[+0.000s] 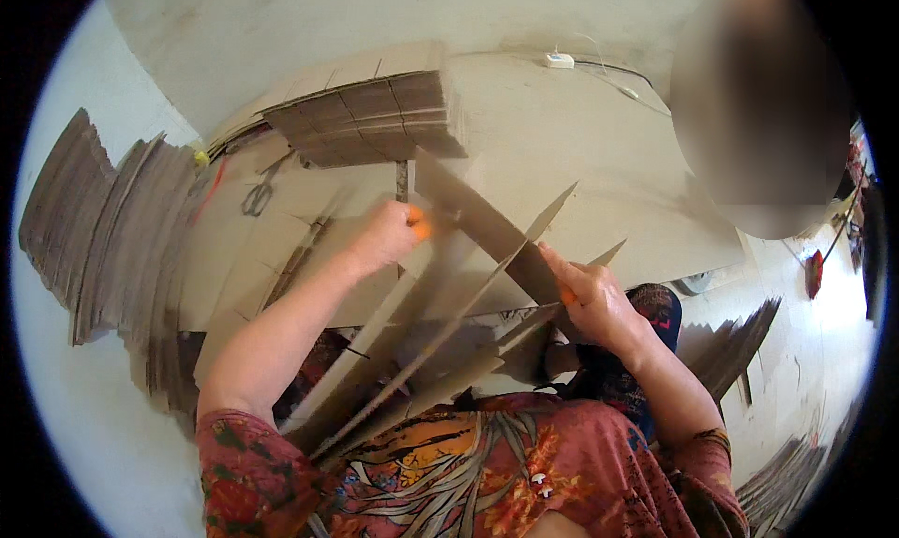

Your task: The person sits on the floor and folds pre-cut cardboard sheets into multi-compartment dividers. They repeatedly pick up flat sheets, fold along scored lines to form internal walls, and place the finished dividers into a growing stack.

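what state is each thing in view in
left hand: fingers curled, grip unclear
right hand: closed on cardboard strips
cardboard strips: crossed, tilted
orange finger covers: worn
cardboard stack: piled, slots roughly lined up
scissors: lying down, blades unclear
left-side cardboard pile: edges uneven
white socket block: cable attached

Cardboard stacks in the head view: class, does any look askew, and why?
Yes, the cardboard pile at the far left: its outline is stepped and uneven, with sheets jutting unequally. It looks untidy beside the squarer stack towards the back of the work surface.
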A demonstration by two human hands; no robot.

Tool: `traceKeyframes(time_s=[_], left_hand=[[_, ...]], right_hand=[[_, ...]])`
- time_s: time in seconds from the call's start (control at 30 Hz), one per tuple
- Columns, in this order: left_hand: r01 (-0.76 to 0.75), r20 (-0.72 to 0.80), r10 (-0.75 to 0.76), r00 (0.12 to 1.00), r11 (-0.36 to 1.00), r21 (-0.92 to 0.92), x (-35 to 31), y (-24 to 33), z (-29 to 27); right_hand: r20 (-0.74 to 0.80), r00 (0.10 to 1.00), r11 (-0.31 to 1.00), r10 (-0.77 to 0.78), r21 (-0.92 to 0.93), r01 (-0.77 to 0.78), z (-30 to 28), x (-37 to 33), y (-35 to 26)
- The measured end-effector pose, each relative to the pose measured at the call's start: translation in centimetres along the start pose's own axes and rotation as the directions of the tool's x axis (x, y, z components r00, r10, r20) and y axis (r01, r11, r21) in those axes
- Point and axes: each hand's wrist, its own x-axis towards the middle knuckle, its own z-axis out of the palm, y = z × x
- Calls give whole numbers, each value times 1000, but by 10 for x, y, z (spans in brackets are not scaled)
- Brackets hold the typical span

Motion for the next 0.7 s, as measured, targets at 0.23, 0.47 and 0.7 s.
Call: traceKeyframes(time_s=[0.23,0.47,0.7], left_hand=[[-176,-13,176,984,984,-41,-3,20,20],[-335,-432,433,791,898,286,45,22,-15],[79,-517,492,700,667,741,136,10,-87]], right_hand=[[74,997,999,32,-10,-32,-5,-6,15],[1,968,956,250,-159,-247,-33,22,61],[-110,967,932,231,-261,-252,-34,61,118]])
